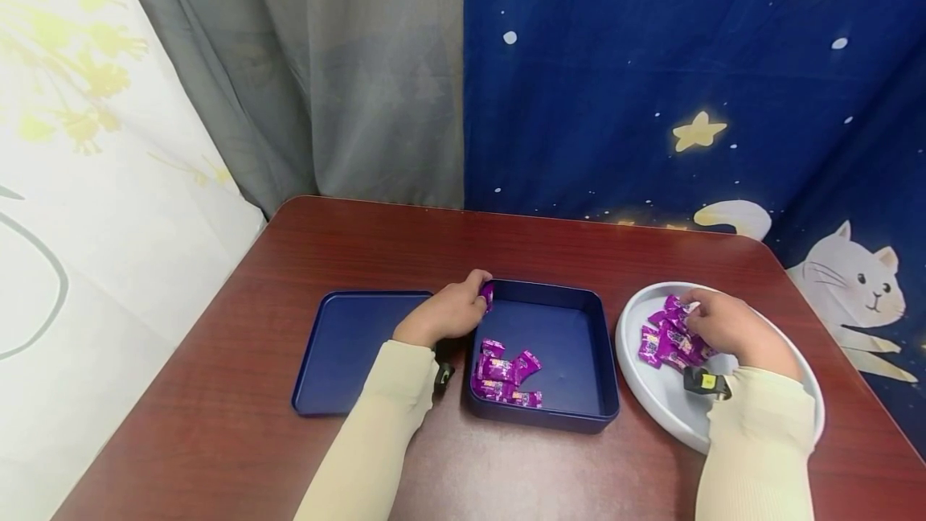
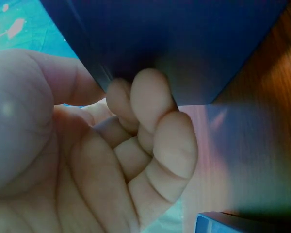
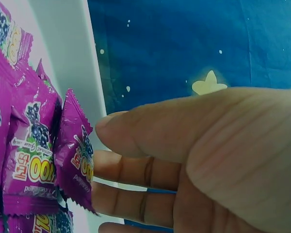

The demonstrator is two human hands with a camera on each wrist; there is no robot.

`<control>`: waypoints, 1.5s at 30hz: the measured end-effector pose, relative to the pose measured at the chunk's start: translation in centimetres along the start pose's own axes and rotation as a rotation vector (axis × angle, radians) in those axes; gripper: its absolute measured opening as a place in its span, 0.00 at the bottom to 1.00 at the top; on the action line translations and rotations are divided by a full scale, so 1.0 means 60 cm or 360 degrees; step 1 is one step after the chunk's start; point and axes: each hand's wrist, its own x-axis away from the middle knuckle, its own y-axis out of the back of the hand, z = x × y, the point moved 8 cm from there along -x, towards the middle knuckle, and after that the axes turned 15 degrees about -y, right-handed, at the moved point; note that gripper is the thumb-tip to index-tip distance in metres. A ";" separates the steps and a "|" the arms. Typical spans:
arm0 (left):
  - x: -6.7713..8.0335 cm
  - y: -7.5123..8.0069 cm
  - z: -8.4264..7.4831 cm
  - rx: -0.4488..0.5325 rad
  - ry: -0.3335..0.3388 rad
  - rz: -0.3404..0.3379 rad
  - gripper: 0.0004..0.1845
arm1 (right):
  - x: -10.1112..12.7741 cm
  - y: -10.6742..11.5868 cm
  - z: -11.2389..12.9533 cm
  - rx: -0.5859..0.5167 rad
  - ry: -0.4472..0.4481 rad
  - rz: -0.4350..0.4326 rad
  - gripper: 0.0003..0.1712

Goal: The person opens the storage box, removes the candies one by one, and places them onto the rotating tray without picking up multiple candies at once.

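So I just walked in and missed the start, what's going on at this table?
A person is handling purple candies. The left hand holds one candy at the rim of the blue box, which already contains several. The right hand reaches into the pile of candies on the white plate. The box's lid lies alongside.

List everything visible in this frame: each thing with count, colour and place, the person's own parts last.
Box: one, dark blue, open, mid-table.
Lid: one, dark blue, flat on the table left of the box.
Plate: one, white, right of the box.
Candies in box: about five, purple wrappers, near left corner.
Candies on plate: a small heap, purple, count unclear, partly under the right hand.
Candy at the box's far left corner: one, purple, pinched by the left hand.
Table: one, reddish-brown wood.
Backdrops: grey, blue starry with a cat, white with yellow.
Left hand: at the box's far left corner.
Right hand: over the plate's heap.
Sleeves: two, cream.
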 end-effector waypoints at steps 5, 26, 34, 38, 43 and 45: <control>0.000 0.000 0.000 0.0000 -0.0001 0.0003 0.24 | 0.001 0.004 0.002 -0.0018 0.0008 -0.0012 0.25; 0.001 0.001 0.000 -0.0005 -0.0002 0.0011 0.24 | 0.011 0.015 0.027 0.0062 0.0068 -0.0112 0.34; 0.002 0.003 -0.003 -0.0016 -0.0013 0.0025 0.24 | 0.018 0.018 0.065 0.0067 0.0216 -0.0189 0.31; 0.003 0.004 -0.004 -0.0016 -0.0024 0.0032 0.25 | 0.028 0.019 0.096 0.0082 0.0293 -0.0226 0.29; 0.000 0.003 -0.004 -0.0024 -0.0037 0.0036 0.24 | 0.039 0.013 0.135 0.0088 0.0379 -0.0222 0.28; 0.001 0.002 -0.002 -0.0022 -0.0031 0.0041 0.24 | 0.042 0.008 0.148 0.0097 0.0406 -0.0217 0.28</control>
